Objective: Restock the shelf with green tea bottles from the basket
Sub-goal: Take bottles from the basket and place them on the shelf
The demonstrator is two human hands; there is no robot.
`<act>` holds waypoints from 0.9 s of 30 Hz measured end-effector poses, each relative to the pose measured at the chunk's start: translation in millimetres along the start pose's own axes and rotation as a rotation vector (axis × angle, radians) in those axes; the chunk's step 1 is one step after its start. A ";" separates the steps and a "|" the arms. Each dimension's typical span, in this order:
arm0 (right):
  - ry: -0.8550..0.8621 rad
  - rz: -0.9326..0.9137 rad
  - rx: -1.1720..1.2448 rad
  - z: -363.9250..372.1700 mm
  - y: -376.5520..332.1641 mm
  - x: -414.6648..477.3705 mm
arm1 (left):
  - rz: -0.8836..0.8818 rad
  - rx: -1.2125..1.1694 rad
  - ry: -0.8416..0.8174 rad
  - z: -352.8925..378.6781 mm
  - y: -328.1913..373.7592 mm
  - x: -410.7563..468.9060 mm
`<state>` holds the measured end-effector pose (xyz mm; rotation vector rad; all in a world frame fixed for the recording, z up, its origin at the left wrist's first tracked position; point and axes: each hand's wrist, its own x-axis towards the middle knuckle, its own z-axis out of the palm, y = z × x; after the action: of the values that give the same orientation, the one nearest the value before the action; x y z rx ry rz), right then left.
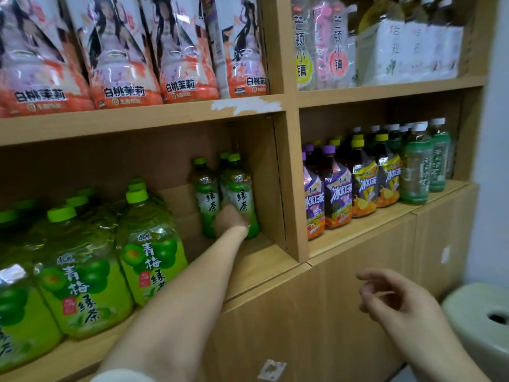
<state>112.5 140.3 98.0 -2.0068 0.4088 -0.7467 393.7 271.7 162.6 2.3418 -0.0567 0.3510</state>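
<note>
Three small green tea bottles with green caps stand at the right end of the middle shelf. My left hand reaches deep into that shelf and is wrapped around the lower part of the front green tea bottle, which stands upright against the shelf's right wall. A second green tea bottle stands just left of it, and a third is partly hidden behind. My right hand hovers in front of the lower cabinet with fingers loosely curled and nothing in it. The basket is out of view.
Large green plum tea bottles fill the shelf's left part. Iced tea bottles stand in the right compartment, peach jasmine bottles on the shelf above. A pale round container sits at the lower right by the cabinet doors.
</note>
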 end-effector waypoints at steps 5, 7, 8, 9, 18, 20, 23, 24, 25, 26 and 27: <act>-0.010 0.010 0.026 -34.7 11.9 -12.3 | 0.033 -0.211 0.028 -13.9 -2.4 -23.1; 0.000 0.025 0.014 -49.5 17.6 -17.6 | 0.174 -0.278 0.072 -23.3 3.1 -56.3; 0.006 0.037 0.000 -57.9 20.7 -20.9 | 0.274 -0.332 0.064 -26.5 7.5 -79.4; 0.006 0.050 -0.018 -67.7 24.5 -24.7 | 0.379 -0.392 0.019 -27.9 12.6 -106.8; -0.184 0.109 -0.520 -191.1 89.7 -95.3 | 1.183 -0.284 -0.574 50.4 49.9 -323.5; -0.185 0.173 -0.619 -219.0 115.1 -114.4 | 1.233 -0.215 -0.697 81.7 54.5 -354.9; -0.205 0.319 -0.740 -252.6 157.3 -140.0 | 1.263 -0.082 -0.862 127.2 59.2 -392.8; -0.209 0.380 -0.768 -263.5 172.7 -149.0 | 1.270 -0.048 -0.906 142.0 60.9 -403.3; -0.221 0.439 -0.786 -272.5 188.1 -157.3 | 1.274 -0.008 -0.947 155.6 62.1 -411.3; -0.242 0.504 -0.798 -282.2 204.8 -167.1 | 1.273 0.044 -1.001 170.8 64.4 -420.7; -0.272 0.559 -0.808 -290.0 220.5 -175.7 | 1.270 0.100 -1.054 186.5 66.7 -429.3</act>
<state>-207.3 -66.3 -38.3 -2.4900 1.1820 0.0815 15.2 67.1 -33.4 2.0047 -2.0477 -0.3571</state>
